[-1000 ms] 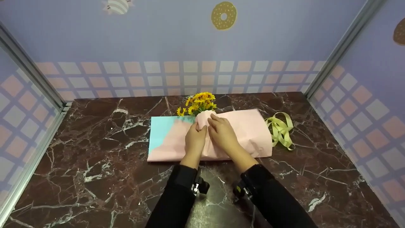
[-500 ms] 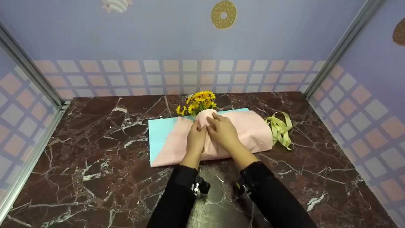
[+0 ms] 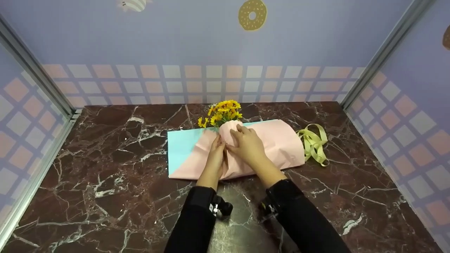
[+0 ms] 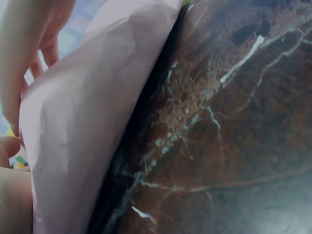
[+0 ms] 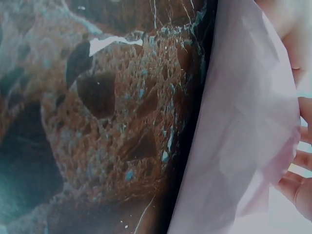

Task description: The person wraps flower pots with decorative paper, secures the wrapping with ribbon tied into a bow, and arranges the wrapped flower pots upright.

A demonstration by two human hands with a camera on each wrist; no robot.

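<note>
A sheet of wrapping paper (image 3: pixel 281 144), pink on one face and light blue on the other, is drawn around a bunch of yellow flowers (image 3: pixel 225 110) at the middle of the table. Only the blooms and some leaves stick out at the far side; the stems are hidden. My left hand (image 3: pixel 213 160) pinches the gathered pink paper just below the blooms. Beside it, my right hand (image 3: pixel 249 144) holds the overlapping fold, fingers bent over its top. In the left wrist view, pink paper (image 4: pixel 83 107) covers much of that hand. The right wrist view has paper (image 5: pixel 239 122) before the fingers.
A loose heap of yellow-green ribbon (image 3: pixel 313 142) lies right of the paper. The dark marbled table (image 3: pixel 105 158) extends around it. A patterned back wall (image 3: pixel 175 35) and side walls enclose the table.
The paper's right part has bulged into a curve, and a blue strip shows behind it. My left hand has shifted slightly down and left. The right hand stays at the fold.
</note>
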